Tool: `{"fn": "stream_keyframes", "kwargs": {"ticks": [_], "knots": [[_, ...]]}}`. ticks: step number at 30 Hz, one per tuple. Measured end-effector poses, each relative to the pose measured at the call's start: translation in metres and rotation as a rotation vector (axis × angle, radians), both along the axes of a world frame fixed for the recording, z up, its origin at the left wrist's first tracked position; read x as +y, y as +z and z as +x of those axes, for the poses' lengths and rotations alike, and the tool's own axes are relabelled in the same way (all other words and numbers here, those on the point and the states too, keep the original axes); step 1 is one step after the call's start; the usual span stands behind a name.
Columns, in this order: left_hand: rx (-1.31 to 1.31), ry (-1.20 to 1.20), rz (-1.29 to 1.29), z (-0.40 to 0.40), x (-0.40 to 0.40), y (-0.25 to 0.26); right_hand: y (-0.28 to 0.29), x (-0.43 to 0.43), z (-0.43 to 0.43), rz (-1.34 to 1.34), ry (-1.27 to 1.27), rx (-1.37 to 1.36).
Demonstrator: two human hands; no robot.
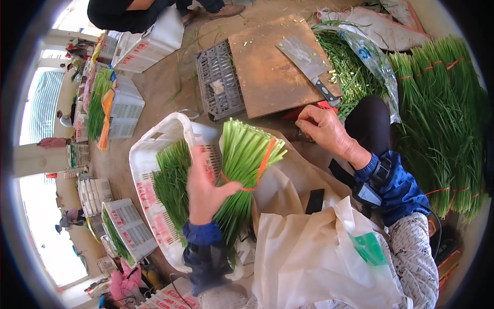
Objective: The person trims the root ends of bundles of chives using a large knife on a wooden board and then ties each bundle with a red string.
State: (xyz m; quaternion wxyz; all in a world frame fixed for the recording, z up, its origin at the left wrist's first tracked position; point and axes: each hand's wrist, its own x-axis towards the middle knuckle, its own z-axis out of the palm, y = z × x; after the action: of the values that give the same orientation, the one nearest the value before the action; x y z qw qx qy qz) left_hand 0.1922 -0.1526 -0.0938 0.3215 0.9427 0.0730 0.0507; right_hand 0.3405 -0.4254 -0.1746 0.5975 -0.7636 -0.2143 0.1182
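A bundle of cut green chives, bound with a red-orange band, lies across the lap with its pale cut ends towards the top. At its left side is my left hand, blurred, its fingers spread and the thumb over the stems near the band; it does not close around the bundle. To the right of the bundle, my right hand is bent with thumb and fingertips together; whether something thin is pinched there cannot be told. A cleaver rests on the wooden board beyond. More chives stand in the white plastic basket at the left.
Banded chive bundles are piled at the right. Trimmings and a clear plastic bag lie beside the board, a grey plastic crate under its left edge. Other white baskets stand farther left. A person's shoe is at the top.
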Motion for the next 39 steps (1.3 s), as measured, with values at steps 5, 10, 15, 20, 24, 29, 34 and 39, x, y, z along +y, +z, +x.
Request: {"fn": "stream_keyframes", "kwargs": {"ticks": [5,10,15,20,24,29,34,39], "knots": [[0.058,-0.116,0.183,0.0,-0.038,-0.019,0.0,0.0,-0.008,0.054,0.026,-0.044],[-0.181,-0.213,0.342,-0.025,-0.042,-0.027,0.001,-0.004,-0.013,0.095,0.08,0.011],[-0.114,-0.184,0.198,-0.03,-0.034,-0.026,-0.003,0.006,-0.017,0.123,0.151,0.036],[0.093,-0.136,-0.11,-0.021,-0.014,-0.016,-0.017,0.025,-0.021,0.322,0.302,0.417],[0.377,-0.032,-0.658,-0.01,0.005,-0.007,0.007,0.034,-0.026,0.393,0.488,0.77],[-0.057,0.067,-0.167,-0.014,-0.006,0.001,0.013,0.042,-0.037,0.577,0.404,0.912],[-0.068,0.06,0.533,-0.04,-0.037,-0.026,0.024,0.048,-0.048,0.585,0.372,0.958],[0.336,-0.109,-0.1,-0.015,-0.014,0.032,0.053,0.017,-0.042,0.352,0.518,0.87]]}}
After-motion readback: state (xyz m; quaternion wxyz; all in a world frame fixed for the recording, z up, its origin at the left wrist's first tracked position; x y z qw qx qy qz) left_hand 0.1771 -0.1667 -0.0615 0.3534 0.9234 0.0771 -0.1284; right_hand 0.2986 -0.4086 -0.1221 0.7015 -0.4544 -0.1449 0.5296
